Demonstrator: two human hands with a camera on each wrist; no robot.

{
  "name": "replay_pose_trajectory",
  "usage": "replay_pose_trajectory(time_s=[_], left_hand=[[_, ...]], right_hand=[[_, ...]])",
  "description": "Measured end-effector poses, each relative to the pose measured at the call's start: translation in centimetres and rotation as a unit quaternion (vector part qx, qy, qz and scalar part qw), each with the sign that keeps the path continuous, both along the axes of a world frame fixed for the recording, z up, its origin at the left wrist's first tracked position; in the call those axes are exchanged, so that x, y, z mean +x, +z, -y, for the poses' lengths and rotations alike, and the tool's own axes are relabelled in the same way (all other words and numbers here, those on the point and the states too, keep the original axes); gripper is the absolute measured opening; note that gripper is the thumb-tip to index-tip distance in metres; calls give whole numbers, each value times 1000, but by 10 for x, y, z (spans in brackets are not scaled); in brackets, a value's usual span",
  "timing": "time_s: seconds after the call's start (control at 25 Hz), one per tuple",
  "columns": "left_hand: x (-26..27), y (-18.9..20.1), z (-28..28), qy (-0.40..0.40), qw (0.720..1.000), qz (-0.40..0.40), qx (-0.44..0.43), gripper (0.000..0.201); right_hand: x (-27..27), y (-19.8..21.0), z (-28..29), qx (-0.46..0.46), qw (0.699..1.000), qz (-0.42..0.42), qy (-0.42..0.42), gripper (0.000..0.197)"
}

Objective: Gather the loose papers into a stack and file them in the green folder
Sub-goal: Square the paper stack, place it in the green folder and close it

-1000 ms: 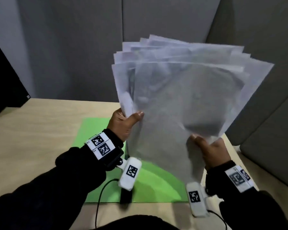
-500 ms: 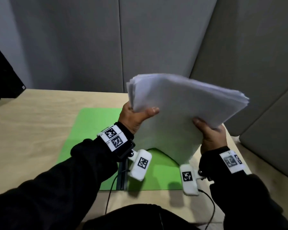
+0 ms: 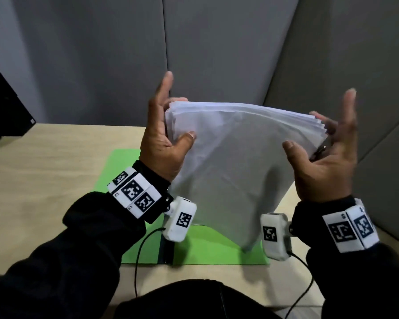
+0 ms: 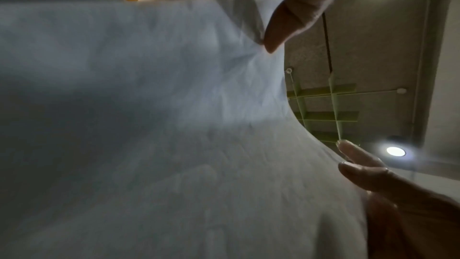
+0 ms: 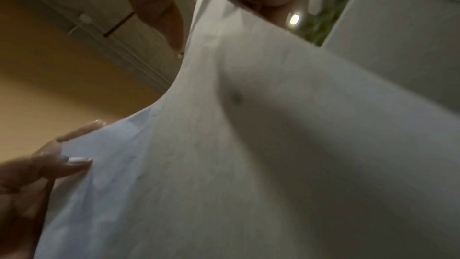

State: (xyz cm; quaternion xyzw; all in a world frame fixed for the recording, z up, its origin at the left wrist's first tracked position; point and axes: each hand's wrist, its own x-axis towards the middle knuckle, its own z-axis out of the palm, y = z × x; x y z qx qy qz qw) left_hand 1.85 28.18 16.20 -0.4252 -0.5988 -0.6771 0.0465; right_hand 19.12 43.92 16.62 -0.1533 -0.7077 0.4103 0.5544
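The stack of papers (image 3: 237,162) hangs in the air between the two hands, above the green folder (image 3: 134,180), its top edge roughly squared and its lower part drooping to a point near the wrists. It looks light, thin and limp: the sheets sag under their own weight and the edges by the right hand fan out a little, so they would likely slide against each other if pinched loosely. A hold at both side edges near the top seems the safest, with the bottom tapped down to even it. The left hand (image 3: 161,139) holds the left edge, thumb pressed on the front sheet and the other fingers behind, index finger pointing up. The right hand (image 3: 325,157) takes the right edge the same way, thumb in front, fingers behind, one raised. There is one stack, sheet count too fine to tell, and one folder, lying flat on the wooden table (image 3: 44,171) below and between the wrists.
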Motion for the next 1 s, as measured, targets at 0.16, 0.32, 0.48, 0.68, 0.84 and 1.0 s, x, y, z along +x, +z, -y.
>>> replay_pose_trajectory(time_s=[0.16,0.32,0.48,0.68,0.84,1.0], left_hand=[[-6,-7,2,-1,1000,-21,3,71],[-15,-44,2,-109,968,224,-38,54],[-7,-38,-13,-13,970,225,-96,25],[-6,19,-19,-84,971,219,38,9],[-10,-17,-7,-133,958,254,12,39],[1,-24,-12,-92,958,270,-21,25]], right_hand=[[1,0,3,82,996,29,-10,79],[1,-33,7,-191,974,10,120,62],[-15,-40,5,-253,962,77,70,24],[-15,5,-14,-219,968,-59,110,15],[0,-28,-10,-268,952,0,148,39],[-7,-36,-1,-271,959,35,82,13]])
